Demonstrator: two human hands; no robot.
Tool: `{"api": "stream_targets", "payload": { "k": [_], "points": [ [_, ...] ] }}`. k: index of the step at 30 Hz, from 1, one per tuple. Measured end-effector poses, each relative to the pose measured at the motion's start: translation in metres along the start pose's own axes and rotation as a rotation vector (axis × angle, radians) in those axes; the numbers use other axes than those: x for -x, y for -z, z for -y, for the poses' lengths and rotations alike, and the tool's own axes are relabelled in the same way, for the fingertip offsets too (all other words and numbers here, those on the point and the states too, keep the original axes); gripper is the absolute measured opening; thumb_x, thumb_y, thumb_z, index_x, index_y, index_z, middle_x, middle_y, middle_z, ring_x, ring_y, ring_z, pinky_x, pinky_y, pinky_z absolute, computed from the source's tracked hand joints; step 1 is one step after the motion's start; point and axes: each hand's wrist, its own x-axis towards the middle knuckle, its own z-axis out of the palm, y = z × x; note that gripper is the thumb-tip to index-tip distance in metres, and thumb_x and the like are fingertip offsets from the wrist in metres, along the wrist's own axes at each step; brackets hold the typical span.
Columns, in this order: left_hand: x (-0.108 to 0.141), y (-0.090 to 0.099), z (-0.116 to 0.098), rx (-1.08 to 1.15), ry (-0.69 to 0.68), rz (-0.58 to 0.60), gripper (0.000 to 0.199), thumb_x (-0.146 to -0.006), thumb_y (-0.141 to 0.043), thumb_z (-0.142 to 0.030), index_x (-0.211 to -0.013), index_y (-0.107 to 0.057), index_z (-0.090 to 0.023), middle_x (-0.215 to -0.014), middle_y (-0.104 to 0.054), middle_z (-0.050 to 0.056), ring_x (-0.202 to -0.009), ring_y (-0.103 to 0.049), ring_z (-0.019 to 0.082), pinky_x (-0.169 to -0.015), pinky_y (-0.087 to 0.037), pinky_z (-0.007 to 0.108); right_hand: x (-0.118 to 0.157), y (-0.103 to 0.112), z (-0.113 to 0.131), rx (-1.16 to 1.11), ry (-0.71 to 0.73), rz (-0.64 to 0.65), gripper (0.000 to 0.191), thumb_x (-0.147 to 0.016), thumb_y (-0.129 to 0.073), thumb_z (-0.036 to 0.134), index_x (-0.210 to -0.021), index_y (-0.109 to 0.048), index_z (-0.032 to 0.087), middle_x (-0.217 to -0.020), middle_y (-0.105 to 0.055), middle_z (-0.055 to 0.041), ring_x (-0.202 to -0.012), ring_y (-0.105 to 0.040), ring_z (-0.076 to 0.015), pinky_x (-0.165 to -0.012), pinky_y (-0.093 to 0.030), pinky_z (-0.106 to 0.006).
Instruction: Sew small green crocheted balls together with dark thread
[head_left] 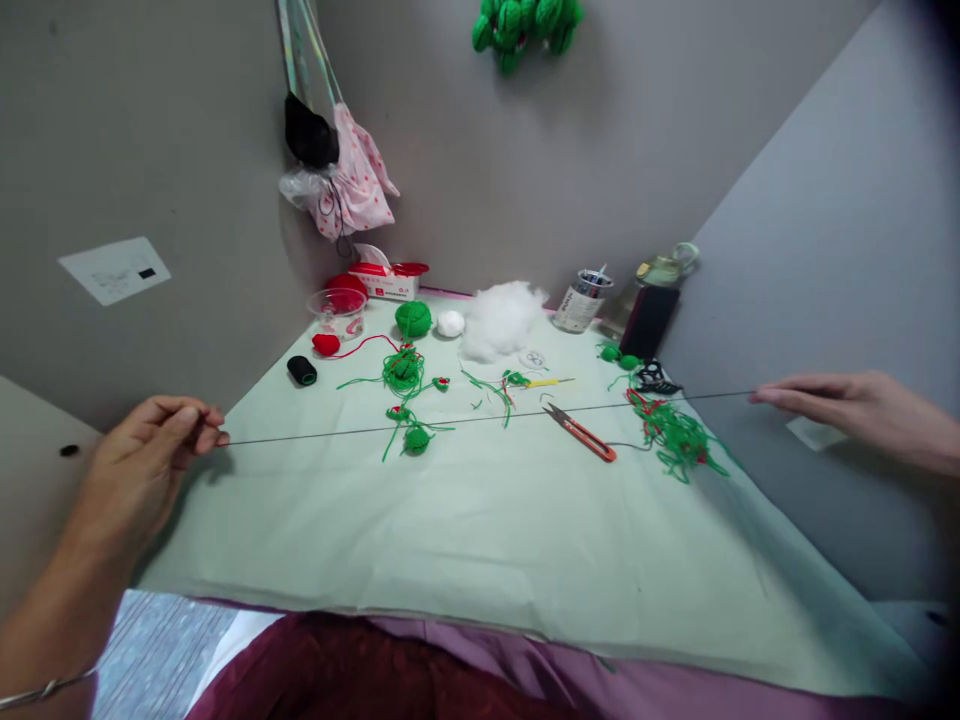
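Note:
A dark thread [360, 430] is stretched straight across the table between my two hands. My left hand [161, 445] pinches one end at the left edge. At the far right, my right hand [840, 400] pinches the other end between thumb and fingers. Beneath the line, an orange-handled thread snipper [581, 434] lies with its blades pointing up and left. A small green yarn ball [416, 440] sits just below the thread. Tangled green and red yarn [681, 440] lies near my right hand. A black thread spool [302, 371] rests at the left.
Behind are white stuffing [502, 320], a green yarn ball [413, 319], a clear tub [339, 315], a tissue box [386, 283], a pen can [582, 302] and a dark phone [651, 320]. A yellow-handled hook [547, 382] lies mid-table. Grey partitions [817, 250] enclose the table.

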Motion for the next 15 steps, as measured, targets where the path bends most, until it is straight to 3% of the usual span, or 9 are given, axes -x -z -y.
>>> {"api": "stream_targets", "payload": {
  "k": [6,9,12,15],
  "points": [
    [0.007,0.003,0.000,-0.457,-0.008,0.336,0.027,-0.092,-0.053,-0.049,-0.094,-0.059,-0.022,-0.060,-0.049,-0.005,-0.065,-0.047,0.016,-0.069,-0.039,0.025,-0.004,0.003,0.005,-0.077,-0.118,-0.199,0.012,-0.085,-0.066,0.018,-0.082,-0.077,0.018,-0.100,-0.078,-0.0125,-0.088,-0.067,-0.0221,-0.085,-0.046,-0.034],
    [0.006,0.008,0.002,-0.584,-0.009,0.401,0.030,-0.094,-0.047,-0.052,-0.095,-0.058,-0.024,-0.061,-0.049,-0.006,-0.067,-0.048,0.017,-0.072,-0.037,0.025,-0.001,-0.002,0.010,-0.186,-0.108,-0.295,0.012,-0.089,-0.064,0.018,-0.089,-0.076,0.016,-0.104,-0.076,-0.0171,-0.083,-0.064,-0.0197,-0.082,-0.045,-0.036],
    [0.008,0.013,0.003,-0.639,0.026,0.455,0.033,-0.094,-0.042,-0.054,-0.094,-0.057,-0.025,-0.060,-0.048,-0.006,-0.067,-0.049,0.018,-0.073,-0.036,0.025,-0.002,-0.005,0.012,-0.514,-0.113,-0.420,0.014,-0.092,-0.063,0.017,-0.085,-0.075,0.015,-0.102,-0.074,-0.0196,-0.080,-0.066,-0.0161,-0.079,-0.046,-0.038],
    [0.011,0.013,0.005,-0.680,0.058,0.517,0.034,-0.092,-0.043,-0.055,-0.090,-0.059,-0.025,-0.059,-0.047,-0.006,-0.065,-0.048,0.018,-0.072,-0.036,0.025,-0.009,-0.003,0.018,-1.020,-0.178,-0.567,0.027,-0.089,-0.059,0.001,-0.067,-0.068,0.013,-0.079,-0.071,-0.0136,-0.074,-0.069,-0.0138,-0.077,-0.049,-0.040]
  ]
}}
